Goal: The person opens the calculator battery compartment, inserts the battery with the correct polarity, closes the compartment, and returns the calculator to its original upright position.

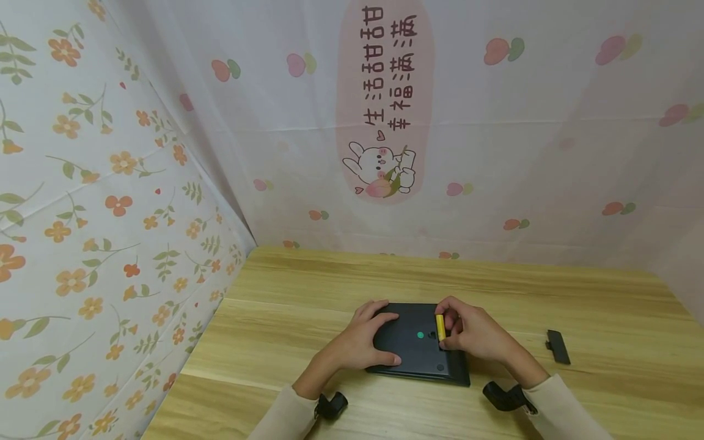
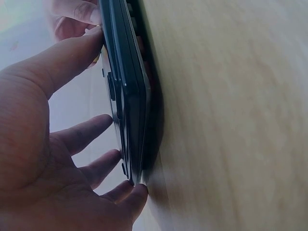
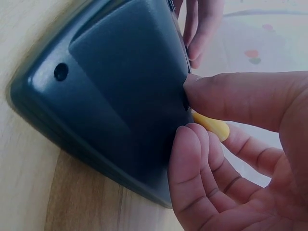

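A black calculator [image 1: 409, 342] lies face down on the wooden table, its keys just showing along the underside in the left wrist view. My left hand [image 1: 360, 333] rests on its left part with fingers spread; the thumb and fingertips touch the back [image 2: 113, 96] and one end. Between thumb and fingers, my right hand [image 1: 467, 327] pinches a yellow cylindrical battery [image 1: 440, 328] at the slot on the calculator's back. In the right wrist view only one end of the battery [image 3: 214, 126] shows; the slot is mostly hidden by the fingers.
A small black battery cover [image 1: 558, 347] lies on the table [image 1: 616, 330] to the right of the right hand. Black wrist cameras [image 1: 332, 406] are strapped at both sleeves. A patterned curtain [image 1: 467, 153] hangs behind the table, with a floral one [image 1: 110, 256] on the left.
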`<state>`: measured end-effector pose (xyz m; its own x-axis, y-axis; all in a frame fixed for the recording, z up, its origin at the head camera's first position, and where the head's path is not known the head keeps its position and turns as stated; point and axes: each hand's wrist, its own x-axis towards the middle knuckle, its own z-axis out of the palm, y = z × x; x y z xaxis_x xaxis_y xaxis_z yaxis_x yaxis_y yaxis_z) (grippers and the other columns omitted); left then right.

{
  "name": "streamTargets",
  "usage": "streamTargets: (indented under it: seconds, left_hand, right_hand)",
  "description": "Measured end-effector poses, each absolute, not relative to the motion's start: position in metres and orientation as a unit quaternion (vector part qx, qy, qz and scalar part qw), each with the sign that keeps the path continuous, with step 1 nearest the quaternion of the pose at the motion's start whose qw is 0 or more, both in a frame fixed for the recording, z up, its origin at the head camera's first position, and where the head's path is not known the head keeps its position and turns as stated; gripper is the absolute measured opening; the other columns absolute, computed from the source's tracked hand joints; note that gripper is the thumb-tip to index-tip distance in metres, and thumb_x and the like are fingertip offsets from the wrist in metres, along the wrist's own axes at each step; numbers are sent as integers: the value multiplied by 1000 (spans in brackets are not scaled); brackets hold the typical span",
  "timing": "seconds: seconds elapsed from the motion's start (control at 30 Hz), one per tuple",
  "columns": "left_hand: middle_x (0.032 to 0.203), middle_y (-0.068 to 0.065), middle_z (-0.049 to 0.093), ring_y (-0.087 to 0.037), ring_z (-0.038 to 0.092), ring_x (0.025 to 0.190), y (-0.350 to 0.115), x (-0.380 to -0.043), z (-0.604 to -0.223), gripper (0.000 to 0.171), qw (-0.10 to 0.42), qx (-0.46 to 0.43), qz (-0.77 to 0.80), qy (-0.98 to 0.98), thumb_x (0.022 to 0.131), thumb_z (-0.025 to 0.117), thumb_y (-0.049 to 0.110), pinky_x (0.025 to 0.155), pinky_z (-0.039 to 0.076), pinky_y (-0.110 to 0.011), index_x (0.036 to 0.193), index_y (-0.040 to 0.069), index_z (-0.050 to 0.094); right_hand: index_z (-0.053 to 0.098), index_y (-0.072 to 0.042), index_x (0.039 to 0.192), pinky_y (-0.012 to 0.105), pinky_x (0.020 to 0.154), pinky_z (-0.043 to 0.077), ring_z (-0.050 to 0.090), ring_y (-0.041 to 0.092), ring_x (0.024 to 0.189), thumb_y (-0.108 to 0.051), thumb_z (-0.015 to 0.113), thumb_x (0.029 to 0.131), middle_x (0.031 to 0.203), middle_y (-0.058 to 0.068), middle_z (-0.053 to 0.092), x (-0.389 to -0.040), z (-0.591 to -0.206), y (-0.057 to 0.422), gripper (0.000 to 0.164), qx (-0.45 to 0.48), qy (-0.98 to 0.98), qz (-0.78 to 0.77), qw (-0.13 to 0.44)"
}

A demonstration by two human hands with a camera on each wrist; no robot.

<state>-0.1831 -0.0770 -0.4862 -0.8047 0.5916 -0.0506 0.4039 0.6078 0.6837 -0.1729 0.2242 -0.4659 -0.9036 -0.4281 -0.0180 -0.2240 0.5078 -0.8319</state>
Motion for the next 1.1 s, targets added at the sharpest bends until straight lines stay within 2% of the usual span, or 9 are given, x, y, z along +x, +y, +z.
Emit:
streamTargets:
  seconds: [1.1]
  left_hand:
    - [178, -6, 30, -37, 15, 167, -77, -182, -485, 80, 136, 282, 337, 888, 92, 87, 40, 126, 27, -67, 161, 15, 57]
  right_hand:
    - [61, -1, 125, 29, 63, 51, 57, 21, 74, 7, 89, 84, 97, 8, 55, -170, -467, 224, 51, -154, 858, -476, 113]
